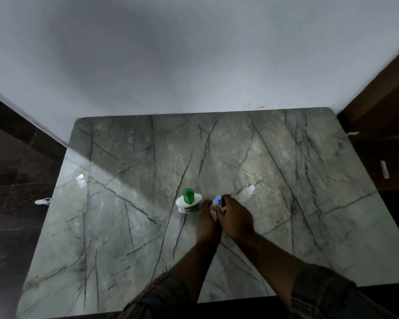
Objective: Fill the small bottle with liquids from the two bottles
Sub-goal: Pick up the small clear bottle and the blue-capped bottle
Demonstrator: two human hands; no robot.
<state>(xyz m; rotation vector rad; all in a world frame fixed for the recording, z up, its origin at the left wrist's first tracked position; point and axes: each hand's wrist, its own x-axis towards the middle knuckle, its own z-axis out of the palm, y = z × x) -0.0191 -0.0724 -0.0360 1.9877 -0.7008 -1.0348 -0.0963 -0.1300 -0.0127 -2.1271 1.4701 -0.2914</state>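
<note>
**Near the table's front centre: both hands on the blue-capped bottle**

On the marble table [124, 226], the left hand [209, 226] wraps the blue-capped bottle [217, 200] while right hand [236, 221] fingers pinch its cap. Likely uncapping: steady the body, twist gently, keep it upright. Green-capped white bottle [188, 202] stands just left; small clear bottle [248, 192] stands right, capped. Contents can't be judged

A home interior: marble-topped table [124, 203] against plain wall [171, 54], dark tiled floor [9, 180].
</note>
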